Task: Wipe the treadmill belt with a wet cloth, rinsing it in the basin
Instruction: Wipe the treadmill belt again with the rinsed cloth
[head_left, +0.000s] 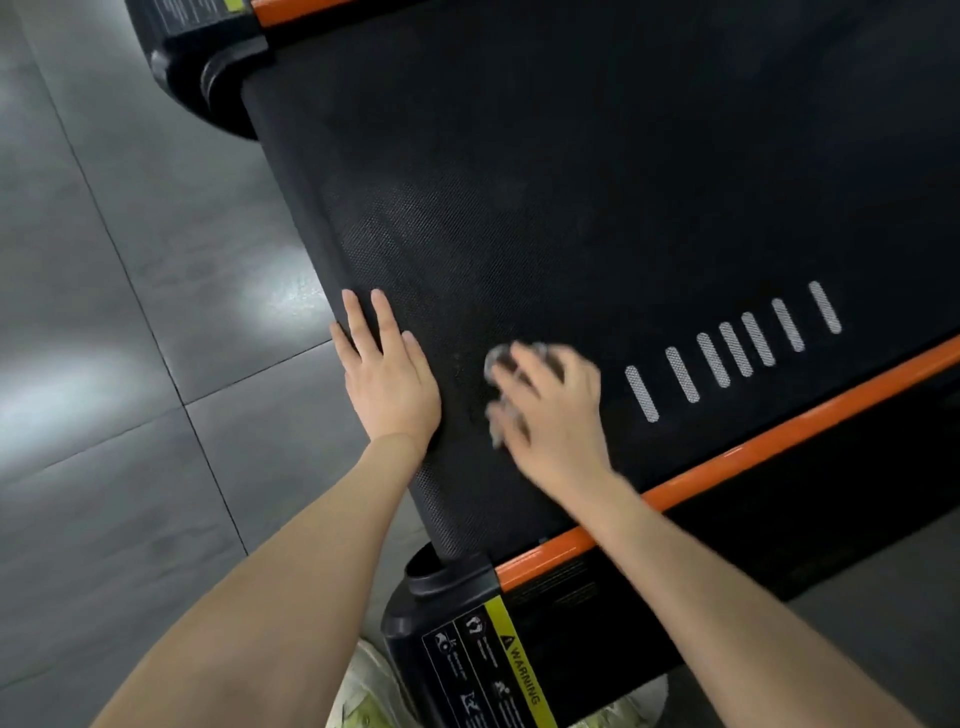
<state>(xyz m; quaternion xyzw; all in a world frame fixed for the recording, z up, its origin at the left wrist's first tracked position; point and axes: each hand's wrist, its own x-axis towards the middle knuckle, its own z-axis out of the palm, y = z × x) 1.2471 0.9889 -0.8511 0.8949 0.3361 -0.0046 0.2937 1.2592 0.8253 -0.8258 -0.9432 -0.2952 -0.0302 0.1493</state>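
Note:
The black textured treadmill belt (597, 171) fills most of the view, its rear end curving down at the left. My left hand (387, 371) lies flat on the belt near that rear edge, fingers straight and spread. Just to its right, my right hand (550, 410) presses a small grey-white cloth (497, 358) onto the belt; the hand is blurred and covers most of the cloth, which shows only at the fingertips and beside the thumb. No basin is in view.
An orange side strip (779, 441) runs along the belt's near side, above a black rail end cap with a yellow warning label (519, 670). White dashes (737, 348) mark the belt. Grey floor tiles (130, 312) lie to the left. My shoes (363, 696) show at the bottom.

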